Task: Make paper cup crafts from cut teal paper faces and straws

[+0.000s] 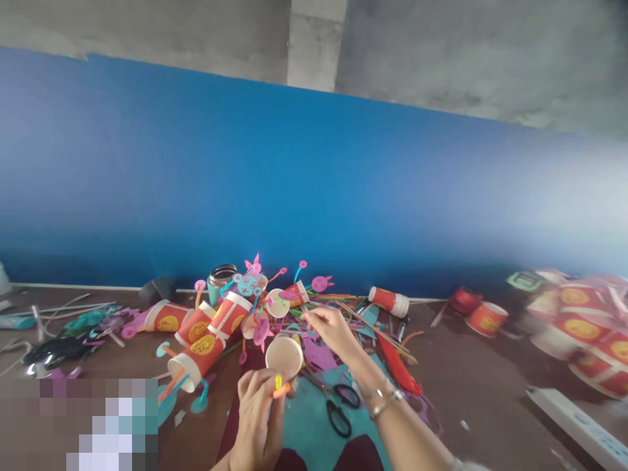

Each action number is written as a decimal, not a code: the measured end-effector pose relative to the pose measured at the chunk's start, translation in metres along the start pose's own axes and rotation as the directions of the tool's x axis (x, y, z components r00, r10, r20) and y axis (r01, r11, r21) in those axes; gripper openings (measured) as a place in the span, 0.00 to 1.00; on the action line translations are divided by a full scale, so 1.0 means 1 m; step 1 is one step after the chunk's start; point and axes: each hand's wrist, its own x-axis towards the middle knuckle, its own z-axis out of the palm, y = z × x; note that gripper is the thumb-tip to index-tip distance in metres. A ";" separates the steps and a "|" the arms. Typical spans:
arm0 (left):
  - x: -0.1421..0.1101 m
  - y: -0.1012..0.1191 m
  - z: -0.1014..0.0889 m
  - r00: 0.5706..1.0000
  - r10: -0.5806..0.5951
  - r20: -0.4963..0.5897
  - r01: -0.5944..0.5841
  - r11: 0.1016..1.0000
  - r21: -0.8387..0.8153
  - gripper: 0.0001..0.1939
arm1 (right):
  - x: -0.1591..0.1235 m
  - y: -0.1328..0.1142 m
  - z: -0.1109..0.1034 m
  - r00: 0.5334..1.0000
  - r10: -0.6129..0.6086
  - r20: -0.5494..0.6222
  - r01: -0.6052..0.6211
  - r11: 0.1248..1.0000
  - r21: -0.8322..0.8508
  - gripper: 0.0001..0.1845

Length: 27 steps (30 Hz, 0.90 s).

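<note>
My left hand (259, 407) is closed at the near side of a paper cup (284, 358), whose open mouth tilts up toward me. A short yellow and orange strip (280, 389) sticks out by the fingertips. Beyond the cup, my right hand (330, 330) is raised with thumb and fingers pinched together; what they hold, if anything, is too small to tell. Black-handled scissors (338, 409) lie below that forearm on a teal sheet (311, 425). Ahead are red and white paper cups (230, 314) with coloured strip limbs, and a blue cut-out animal face (246, 284).
Sticks, purple scraps (318, 351) and a red piece (396, 366) litter the middle. A cup stack (388, 301) lies farther back. More cups (581, 327) are piled at right, near a white power strip (579, 425). A blue partition (314, 183) stands behind the table.
</note>
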 end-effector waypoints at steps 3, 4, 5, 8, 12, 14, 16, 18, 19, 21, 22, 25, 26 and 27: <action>0.000 0.000 -0.002 0.999 0.030 -0.036 -0.030 0.999 -0.015 0.15 | 0.031 0.027 0.016 0.997 0.044 -0.070 -0.054 0.986 -0.160 0.13; 0.000 -0.001 -0.002 0.999 0.037 -0.031 -0.037 0.999 -0.014 0.15 | 0.037 0.032 0.021 0.997 0.036 -0.074 -0.050 0.980 -0.194 0.11; -0.001 -0.002 -0.002 0.999 0.040 -0.025 -0.040 0.999 -0.009 0.15 | 0.042 0.035 0.026 0.997 0.024 -0.073 -0.040 0.974 -0.225 0.11; -0.001 -0.004 -0.003 0.999 0.045 -0.023 -0.045 0.999 0.007 0.14 | 0.047 0.038 0.034 0.998 -0.029 -0.048 0.014 0.959 -0.282 0.11; 0.002 -0.002 -0.003 0.998 0.050 -0.032 -0.050 0.999 0.014 0.14 | 0.045 0.040 0.035 0.992 -0.122 -0.015 0.113 0.958 -0.264 0.13; 0.004 0.000 -0.004 0.999 0.044 -0.020 -0.043 0.999 0.024 0.14 | 0.045 0.041 0.035 0.988 -0.151 -0.021 0.142 0.963 -0.228 0.14; 0.005 0.001 -0.004 0.999 0.036 -0.005 -0.036 0.999 0.022 0.14 | 0.047 0.041 0.034 0.985 -0.162 -0.052 0.151 0.973 -0.172 0.11; 0.004 -0.001 -0.003 0.999 0.040 -0.009 -0.040 0.999 -0.014 0.15 | 0.048 0.040 0.033 0.980 -0.159 -0.116 0.149 0.985 -0.092 0.08; 0.003 -0.002 -0.003 0.999 0.047 -0.017 -0.048 0.998 -0.042 0.15 | 0.047 0.039 0.030 0.976 -0.147 -0.161 0.142 0.989 -0.042 0.07; 0.001 -0.006 -0.002 0.998 0.059 -0.027 -0.062 0.993 -0.096 0.15 | 0.043 0.036 0.022 0.960 -0.095 -0.262 0.115 0.991 0.063 0.11; 0.000 -0.007 -0.002 0.998 0.062 -0.021 -0.064 0.991 -0.119 0.15 | 0.039 0.034 0.017 0.949 -0.057 -0.309 0.095 0.989 0.110 0.15; -0.001 -0.005 -0.002 0.999 0.034 -0.013 -0.036 0.985 -0.172 0.14 | 0.018 0.026 -0.005 0.921 0.087 -0.379 0.039 0.949 0.313 0.24; 0.001 -0.001 -0.002 1.000 -0.012 -0.009 0.010 0.980 -0.199 0.13 | 0.009 0.022 -0.013 0.914 0.201 -0.353 0.036 0.826 0.562 0.22; 0.003 0.004 -0.001 0.997 -0.081 0.000 0.079 0.970 -0.230 0.12 | 0.000 0.016 -0.020 0.929 0.252 -0.269 0.036 0.665 0.746 0.20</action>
